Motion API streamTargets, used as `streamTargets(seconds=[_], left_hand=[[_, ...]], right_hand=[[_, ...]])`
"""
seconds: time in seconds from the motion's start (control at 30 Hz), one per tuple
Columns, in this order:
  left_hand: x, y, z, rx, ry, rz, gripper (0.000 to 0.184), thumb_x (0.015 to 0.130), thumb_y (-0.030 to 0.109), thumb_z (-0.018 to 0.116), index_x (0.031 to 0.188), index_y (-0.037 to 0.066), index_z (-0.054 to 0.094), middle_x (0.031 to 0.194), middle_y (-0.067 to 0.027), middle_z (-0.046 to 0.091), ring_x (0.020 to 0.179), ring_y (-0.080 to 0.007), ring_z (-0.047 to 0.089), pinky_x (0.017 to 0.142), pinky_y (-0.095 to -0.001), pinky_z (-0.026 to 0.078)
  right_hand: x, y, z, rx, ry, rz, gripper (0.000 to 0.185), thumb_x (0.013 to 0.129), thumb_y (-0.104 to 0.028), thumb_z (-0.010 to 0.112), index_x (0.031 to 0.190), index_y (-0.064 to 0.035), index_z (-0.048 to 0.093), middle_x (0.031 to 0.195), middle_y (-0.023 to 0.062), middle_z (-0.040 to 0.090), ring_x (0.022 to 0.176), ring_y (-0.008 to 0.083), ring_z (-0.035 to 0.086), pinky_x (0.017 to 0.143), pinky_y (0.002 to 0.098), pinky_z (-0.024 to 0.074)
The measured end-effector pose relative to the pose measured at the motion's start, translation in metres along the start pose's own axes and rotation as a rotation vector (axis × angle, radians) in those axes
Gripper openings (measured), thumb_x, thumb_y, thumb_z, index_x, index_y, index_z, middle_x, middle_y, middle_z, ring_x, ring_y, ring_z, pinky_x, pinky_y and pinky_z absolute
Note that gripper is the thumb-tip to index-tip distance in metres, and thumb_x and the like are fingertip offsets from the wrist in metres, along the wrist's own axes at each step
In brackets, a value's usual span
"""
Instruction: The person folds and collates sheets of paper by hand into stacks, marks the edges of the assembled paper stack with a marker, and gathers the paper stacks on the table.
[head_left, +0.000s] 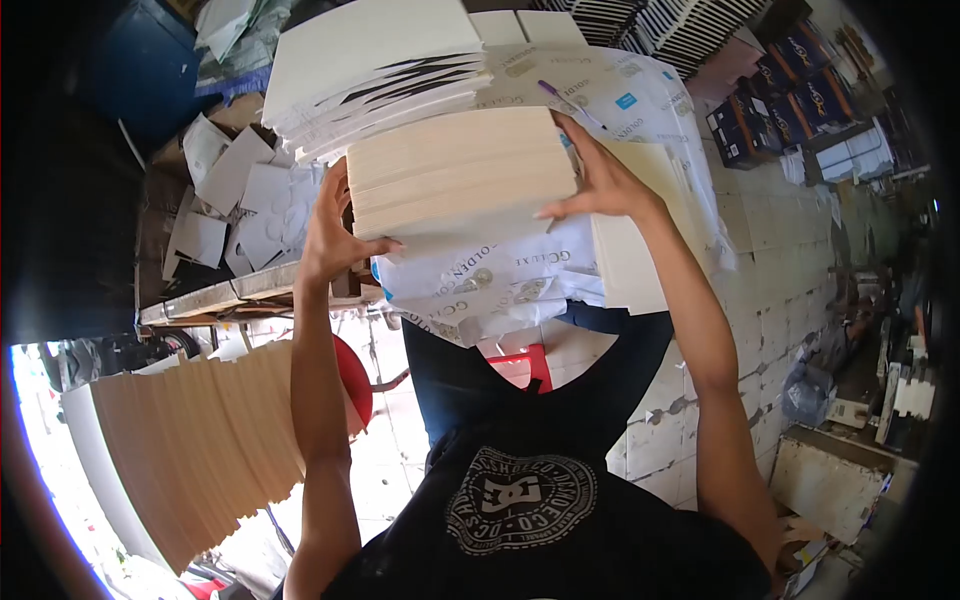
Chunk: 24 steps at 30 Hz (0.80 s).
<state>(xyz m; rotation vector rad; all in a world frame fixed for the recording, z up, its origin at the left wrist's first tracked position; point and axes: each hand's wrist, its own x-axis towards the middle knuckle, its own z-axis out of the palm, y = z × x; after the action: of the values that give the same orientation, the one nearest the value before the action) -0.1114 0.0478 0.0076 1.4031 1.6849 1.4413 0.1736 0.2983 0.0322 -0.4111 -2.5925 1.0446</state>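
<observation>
A thick block of cream paper sheets (460,165) lies between my hands, above a table covered with white printed wrapping (470,275). My left hand (335,225) grips its left end, thumb along the near edge. Around the right end is my right hand (605,180), with its thumb at the near corner and fingers at the far corner. Behind the block rises a tall stack of white sheets (370,60). Flat cream sheets (635,260) lie under my right wrist. A purple pen (570,103) rests on the wrapping beyond the block.
A large stack of brown-edged sheets (200,440) stands at the lower left, beside a red round seat (350,385). Paper scraps (240,190) fill a wooden-edged bin at the left. Dark blue boxes (790,100) are piled at the upper right. A blue drum (145,65) stands upper left.
</observation>
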Motion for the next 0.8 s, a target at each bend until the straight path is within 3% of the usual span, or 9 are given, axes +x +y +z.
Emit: streamTargets(seconds=[0.13,0.2,0.3,0.4,0.43,0.47,0.57,0.73,0.8], left_hand=[[0.003,0.021,0.004,-0.071,0.037,-0.007,0.104,0.050,0.005,0.093,0.139,-0.003,0.039,0.130,-0.0147,0.056,0.122,-0.0244,0.054,0.105,-0.0405,0.041],[0.001,0.043,0.004,-0.118,0.012,0.055,0.092,0.059,0.016,0.091,0.135,-0.004,0.044,0.127,-0.0147,0.057,0.119,-0.0235,0.056,0.101,-0.0387,0.045],[-0.010,0.049,0.003,-0.201,-0.007,-0.157,0.075,0.072,0.033,0.082,0.128,-0.005,0.051,0.124,-0.0144,0.060,0.115,-0.0217,0.058,0.096,-0.0356,0.048],[0.010,0.025,-0.002,-0.283,0.048,-0.521,0.067,0.084,0.046,0.070,0.126,-0.003,0.056,0.125,-0.0149,0.060,0.112,-0.0209,0.059,0.093,-0.0320,0.048],[0.013,0.035,0.023,-0.447,0.092,-0.502,0.066,0.085,0.045,0.070,0.128,-0.003,0.056,0.125,-0.0150,0.060,0.112,-0.0214,0.059,0.093,-0.0314,0.048],[0.015,0.042,0.034,-0.603,0.141,-0.480,0.065,0.086,0.044,0.069,0.130,-0.002,0.055,0.126,-0.0151,0.060,0.112,-0.0219,0.059,0.093,-0.0308,0.047],[0.016,0.025,0.039,-0.491,0.155,-0.595,0.063,0.088,0.043,0.068,0.132,0.000,0.054,0.125,-0.0142,0.062,0.112,-0.0236,0.060,0.096,-0.0331,0.048],[0.022,0.000,0.038,-0.739,-0.025,-0.662,0.057,0.090,0.043,0.064,0.127,0.000,0.057,0.113,-0.0130,0.066,0.096,-0.0225,0.067,0.086,-0.0352,0.055],[0.021,0.001,0.034,-0.647,-0.014,-0.643,0.060,0.090,0.046,0.063,0.128,0.000,0.055,0.111,-0.0125,0.067,0.095,-0.0215,0.068,0.082,-0.0338,0.056]], right_hand=[[0.004,-0.005,-0.005,0.108,0.071,-0.090,0.117,0.054,-0.031,0.093,0.147,-0.0010,0.030,0.143,0.0211,0.044,0.134,0.0332,0.043,0.112,0.0410,0.0337],[-0.001,-0.014,-0.009,0.210,0.116,-0.151,0.111,0.057,-0.029,0.092,0.146,-0.0005,0.033,0.141,0.0195,0.047,0.131,0.0321,0.046,0.111,0.0398,0.0349],[-0.003,-0.030,-0.016,0.564,0.058,0.030,0.092,0.064,-0.035,0.085,0.138,0.0009,0.046,0.133,0.0164,0.055,0.123,0.0292,0.054,0.107,0.0374,0.0388],[0.001,-0.034,-0.013,0.677,0.004,0.440,0.077,0.070,-0.048,0.076,0.128,0.0003,0.059,0.121,0.0142,0.063,0.115,0.0269,0.059,0.102,0.0352,0.0420],[-0.001,-0.047,-0.011,0.646,-0.006,0.604,0.073,0.075,-0.058,0.068,0.120,-0.0017,0.065,0.114,0.0135,0.067,0.109,0.0251,0.061,0.096,0.0324,0.0439],[-0.001,-0.040,-0.006,0.700,-0.013,0.634,0.072,0.075,-0.058,0.068,0.121,-0.0021,0.064,0.115,0.0130,0.067,0.107,0.0237,0.062,0.094,0.0318,0.0448],[0.002,-0.018,0.019,0.815,0.001,0.675,0.068,0.077,-0.056,0.069,0.119,-0.0033,0.065,0.119,0.0125,0.066,0.103,0.0211,0.064,0.089,0.0316,0.0470],[0.003,0.005,0.040,0.816,0.087,0.757,0.066,0.075,-0.053,0.073,0.117,-0.0019,0.066,0.117,0.0143,0.067,0.102,0.0240,0.064,0.090,0.0320,0.0471],[0.006,0.004,0.037,0.792,0.060,0.757,0.068,0.075,-0.055,0.073,0.117,-0.0012,0.066,0.117,0.0149,0.066,0.104,0.0249,0.064,0.091,0.0326,0.0464]])
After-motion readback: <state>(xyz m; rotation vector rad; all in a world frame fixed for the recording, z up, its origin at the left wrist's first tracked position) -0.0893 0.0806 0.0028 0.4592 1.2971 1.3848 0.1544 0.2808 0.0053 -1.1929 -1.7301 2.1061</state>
